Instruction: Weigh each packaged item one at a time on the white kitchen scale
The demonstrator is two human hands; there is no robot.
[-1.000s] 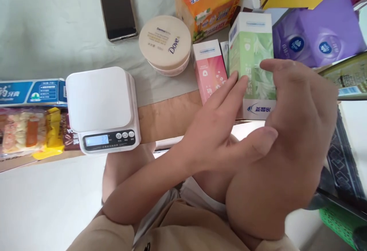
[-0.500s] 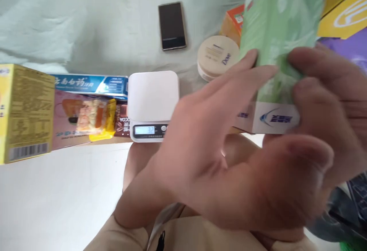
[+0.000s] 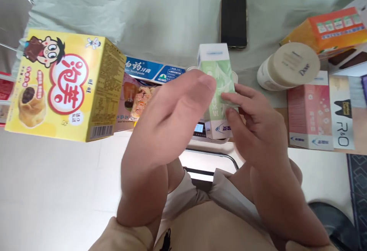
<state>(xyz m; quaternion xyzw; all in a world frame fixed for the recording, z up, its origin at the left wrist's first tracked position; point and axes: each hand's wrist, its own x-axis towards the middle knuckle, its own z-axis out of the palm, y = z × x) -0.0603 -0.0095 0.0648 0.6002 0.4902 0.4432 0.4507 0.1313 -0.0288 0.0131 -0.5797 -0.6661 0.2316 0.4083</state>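
Observation:
A slim green-and-white toothpaste box [image 3: 218, 75] is over the white kitchen scale [image 3: 192, 136], covering most of its platform. I cannot tell whether it rests on the scale. My left hand [image 3: 169, 117] is at the box's left side, fingers together, their tips partly hidden. My right hand [image 3: 255, 124] has its fingertips against the right edge of the box. Part of the scale's lit display shows between my left hand and the box. A blue toothpaste box [image 3: 155, 69] lies just left of the scale.
A large yellow snack box [image 3: 60, 86] stands at left, beside a wrapped snack [image 3: 143, 100]. A phone [image 3: 233, 23] lies farther back. To the right are a Dove jar [image 3: 289, 67], a pink toothpaste box [image 3: 311, 113], a white R&O box [image 3: 341, 113] and an orange box [image 3: 335, 31].
Both hands have brought the green toothpaste box left and away from the camera, over the scale. The view has shifted, showing more of the yellow snack box and the items at right.

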